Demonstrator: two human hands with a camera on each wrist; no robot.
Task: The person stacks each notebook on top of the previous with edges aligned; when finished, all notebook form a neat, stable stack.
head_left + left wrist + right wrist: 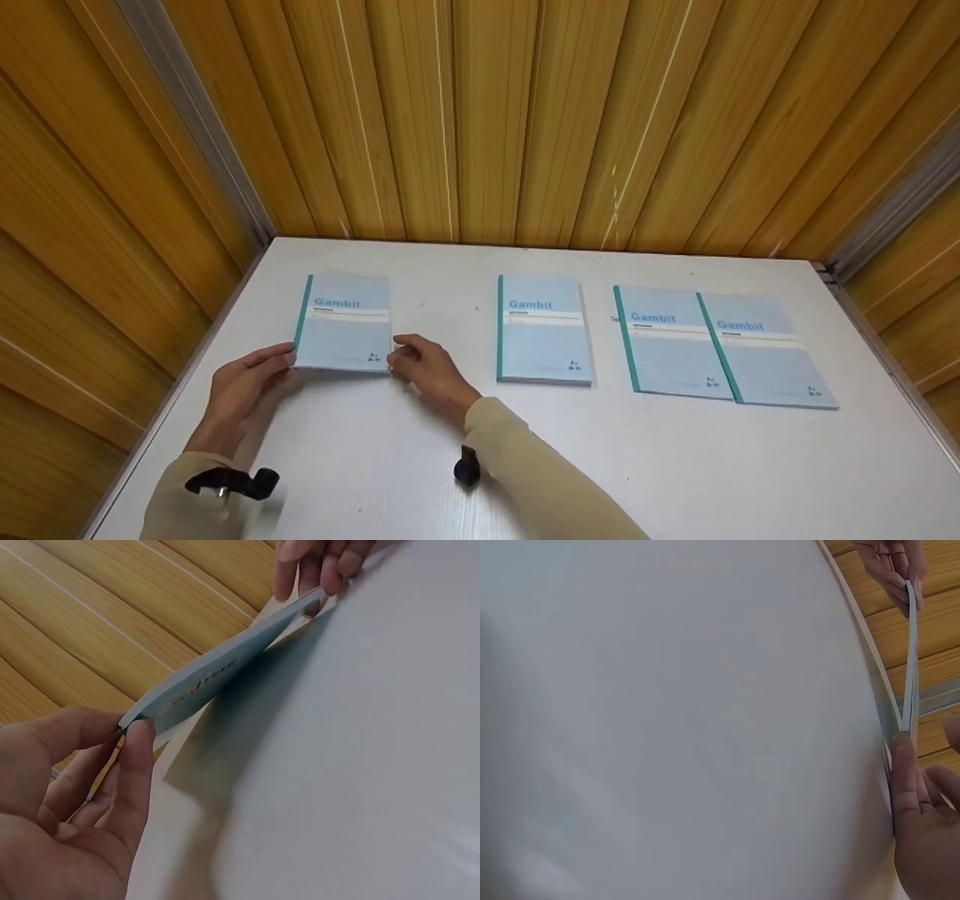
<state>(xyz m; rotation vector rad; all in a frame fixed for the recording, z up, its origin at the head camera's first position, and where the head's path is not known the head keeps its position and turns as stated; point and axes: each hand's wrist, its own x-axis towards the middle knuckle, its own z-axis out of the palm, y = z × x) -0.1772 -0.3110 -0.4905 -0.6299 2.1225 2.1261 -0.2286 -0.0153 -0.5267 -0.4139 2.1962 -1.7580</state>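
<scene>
A light-blue notebook [345, 337] with a green spine and "Gambit" on its cover is held at the left of the table. My left hand [244, 386] pinches its lower left corner between thumb and fingers. At the lower right edge, my right hand [431, 371] grips it. In the left wrist view the notebook [217, 664] is raised off the table and casts a shadow beneath. Its near edge [910, 667] shows as a thin, slightly bent strip in the right wrist view.
A like notebook [541, 337] lies near the middle of the white table [420, 480]. Two more, a notebook [671, 360] and another notebook [772, 367], lie side by side at the right, edges touching or overlapping. Wood-patterned walls [487, 127] stand behind and at the sides.
</scene>
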